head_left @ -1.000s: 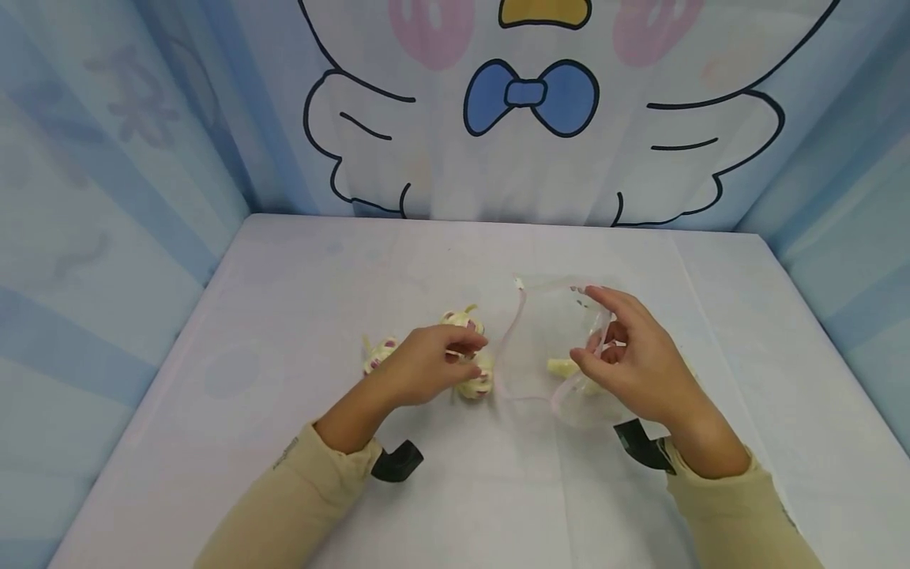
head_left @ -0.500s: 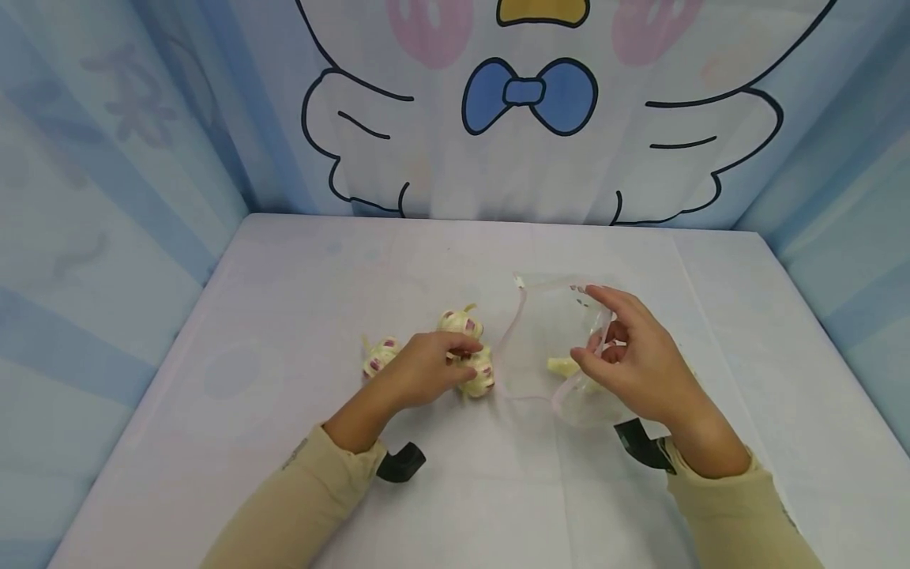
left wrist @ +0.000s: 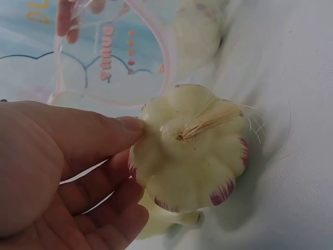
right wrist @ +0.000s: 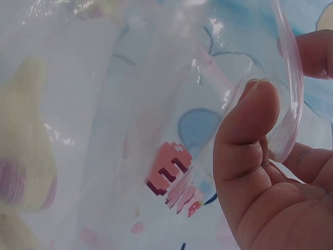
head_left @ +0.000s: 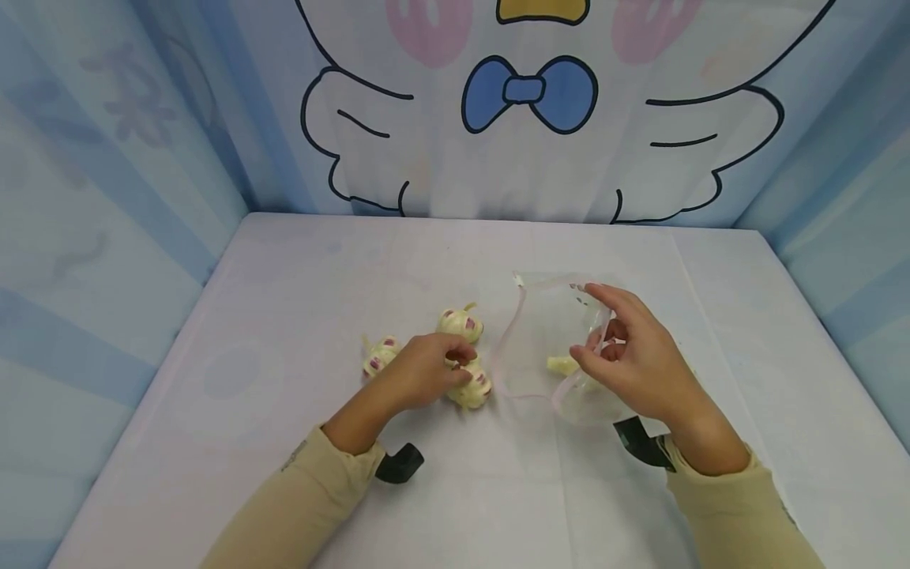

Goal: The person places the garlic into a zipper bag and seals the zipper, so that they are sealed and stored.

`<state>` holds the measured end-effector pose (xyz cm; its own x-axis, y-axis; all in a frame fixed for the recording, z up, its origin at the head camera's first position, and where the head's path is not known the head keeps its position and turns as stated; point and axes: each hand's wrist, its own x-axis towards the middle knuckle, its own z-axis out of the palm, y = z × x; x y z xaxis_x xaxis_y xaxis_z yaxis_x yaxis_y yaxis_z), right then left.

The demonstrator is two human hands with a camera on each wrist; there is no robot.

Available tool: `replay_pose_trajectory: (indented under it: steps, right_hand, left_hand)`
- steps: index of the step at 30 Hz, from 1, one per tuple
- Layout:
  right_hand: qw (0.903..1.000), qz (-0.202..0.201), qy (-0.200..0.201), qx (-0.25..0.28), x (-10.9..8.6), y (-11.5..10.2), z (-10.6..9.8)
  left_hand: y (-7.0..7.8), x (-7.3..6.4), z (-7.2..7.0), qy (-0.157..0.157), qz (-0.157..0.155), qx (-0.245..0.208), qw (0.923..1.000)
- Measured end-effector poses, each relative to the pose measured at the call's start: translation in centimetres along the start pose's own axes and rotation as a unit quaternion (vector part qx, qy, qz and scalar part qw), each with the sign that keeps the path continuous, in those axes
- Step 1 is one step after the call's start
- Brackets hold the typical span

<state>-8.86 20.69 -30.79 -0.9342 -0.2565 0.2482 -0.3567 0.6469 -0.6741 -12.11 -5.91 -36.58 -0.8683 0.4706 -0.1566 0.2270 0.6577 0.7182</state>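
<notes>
My left hand (head_left: 431,367) pinches a pale garlic bulb (head_left: 472,389) with purple streaks. In the left wrist view, the thumb lies on the edge of the bulb (left wrist: 187,156) and its root tuft faces the camera. My right hand (head_left: 643,359) grips the rim of a clear plastic bag (head_left: 529,316) with a pink edge, its mouth held wide and turned left. Another garlic bulb shows through the film, its stem (head_left: 562,366) plain in the head view and its body (right wrist: 26,151) at the left of the right wrist view; it appears to be inside.
Two more garlic bulbs lie on the white table (head_left: 320,490): one bulb (head_left: 459,325) just beyond my left hand, one bulb (head_left: 381,356) to its left, partly hidden by it. A printed curtain (head_left: 526,174) hangs behind the far edge.
My left hand has drawn slightly back to the left, and the garlic bulb at its fingertips has shifted left and turned. The right hand and the bag have stayed in place.
</notes>
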Motion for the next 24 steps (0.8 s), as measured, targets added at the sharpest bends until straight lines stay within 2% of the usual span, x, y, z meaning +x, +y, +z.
replay_pose_trajectory:
  steps: [4,14,24]
  right_hand:
    - [1.0000,0.002,0.000,0.004,0.0,-0.1,0.0]
    - [0.9999,0.010,0.000,0.000,0.1,0.0,0.1]
    - [1.0000,0.009,-0.001,0.000,0.0,0.0,0.1]
  left_hand:
    - [0.1,0.0,0.1,-0.011,-0.010,-0.002,0.9999]
    - [0.3,0.2,0.8,-0.033,-0.046,0.037,0.9977]
    - [-0.2,-0.1,1.0,-0.080,-0.033,0.003,0.9962]
